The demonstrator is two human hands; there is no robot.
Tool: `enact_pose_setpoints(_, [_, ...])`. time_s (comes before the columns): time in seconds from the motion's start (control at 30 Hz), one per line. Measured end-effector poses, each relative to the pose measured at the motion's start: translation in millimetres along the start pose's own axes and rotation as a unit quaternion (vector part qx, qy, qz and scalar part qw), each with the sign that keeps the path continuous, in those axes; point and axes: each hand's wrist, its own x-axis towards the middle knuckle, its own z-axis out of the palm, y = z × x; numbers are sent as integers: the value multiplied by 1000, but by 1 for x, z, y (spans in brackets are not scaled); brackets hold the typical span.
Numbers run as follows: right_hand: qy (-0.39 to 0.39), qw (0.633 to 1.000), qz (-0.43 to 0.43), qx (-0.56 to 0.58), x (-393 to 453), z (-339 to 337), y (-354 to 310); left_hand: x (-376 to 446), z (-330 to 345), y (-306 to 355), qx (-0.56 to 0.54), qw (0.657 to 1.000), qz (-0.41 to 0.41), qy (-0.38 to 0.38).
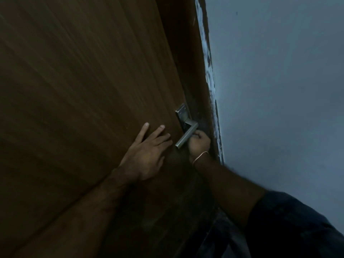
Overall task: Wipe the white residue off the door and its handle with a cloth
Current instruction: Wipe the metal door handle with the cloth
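A: What does the right hand (200,144) hold?
B: Its fingers are curled tight just beside the lever handle's (186,137) free end; what they pinch cannot be told. A thin bangle (200,157) circles the wrist.

A: And the left hand (147,151)?
B: Fingers spread, palm pressed flat on the brown wooden door (83,81), just left of the handle.

A: Where is the residue?
B: White residue (209,71) streaks the door frame's edge, against the pale wall (279,90).
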Motion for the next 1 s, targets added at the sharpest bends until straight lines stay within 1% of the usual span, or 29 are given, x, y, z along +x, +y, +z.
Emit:
enact_pose_setpoints(0.03, [-44, 997, 9, 63, 1, -3, -1, 0, 1, -1, -4, 1000, -2, -2])
enact_pose_setpoints(0.07, [-68, 989, 18, 127, 0, -7, -3, 0, 2, -1, -10, 1000, -7, -4])
enact_pose_setpoints(0.13, [-67, 977, 19, 200, 3, -13, -10, 2, 3, 0, -13, 1000, -13, -10])
enact_pose_setpoints(0.2, [-68, 980, 14, 189, 2, -9, -8, 1, 3, 0, -1, 1000, -4, -14])
enact_pose_setpoints(0.23, [-83, 985, 17, 152, -6, -7, -6, 1, 4, 0, -2, 1000, -9, -6])
enact_pose_setpoints(0.3, [-140, 988, 18, 68, -24, -3, 0, 0, 3, 1, -5, 1000, -25, -1])
enact_pose_setpoints(0.33, [-137, 988, 28, 61, -26, -3, 0, -1, 1, 1, -6, 1000, -21, -3])
enact_pose_setpoints(0.4, [-81, 988, 31, 132, -26, -13, -11, -1, 0, 0, -9, 1000, -9, -6])
enact_pose_setpoints(0.43, [-38, 985, 10, 167, -27, -21, -21, -1, 0, -1, -14, 1000, -10, -3])
enact_pose_setpoints(0.47, [5, 984, -37, 175, -29, -27, -32, -1, -1, -1, -18, 1000, -14, 1])
enact_pose_setpoints(0.5, [41, 982, -107, 149, -32, -33, -42, -1, -2, 0, -21, 1000, -15, 9])
enact_pose_setpoints(0.53, [52, 974, -197, 102, -37, -35, -51, -2, -2, 2, -25, 999, -15, 18])
enact_pose_setpoints(0.57, [26, 956, -290, 29, -42, -31, -63, -3, -2, 4, -29, 999, -18, 24])
enact_pose_setpoints(0.6, [-13, 927, -369, -68, -46, -23, -73, -4, -2, 7, -28, 999, -21, 25])
enact_pose_setpoints(0.63, [-45, 891, -423, -160, -45, -13, -83, -3, -3, 10, -26, 999, -22, 26])
enact_pose_setpoints(0.67, [-59, 858, -454, -233, -41, 0, -91, -3, -4, 12, -28, 999, -27, 31])
enact_pose_setpoints(0.7, [-61, 836, -473, -270, -39, 11, -98, -2, -5, 14, -34, 998, -36, 40])
enact_pose_setpoints(0.77, [-59, 801, -509, -309, -35, 22, -99, -1, -5, 13, -41, 997, -45, 50])
enact_pose_setpoints(0.8, [-81, 771, -526, -351, -35, 21, -93, -2, -5, 11, -41, 997, -43, 48])
enact_pose_setpoints(0.87, [-138, 687, -539, -468, -32, 11, -78, -4, -2, 7, -36, 998, -36, 43])
enact_pose_setpoints(0.9, [-147, 673, -530, -494, -32, 4, -72, -4, -2, 6, -32, 998, -32, 41])
enact_pose_setpoints(0.93, [-137, 682, -531, -483, -32, 0, -72, -4, -1, 5, -28, 998, -29, 44])
enact_pose_setpoints(1.0, [-85, 730, -551, -395, -33, 5, -81, -4, 1, 6, -22, 998, -29, 47])
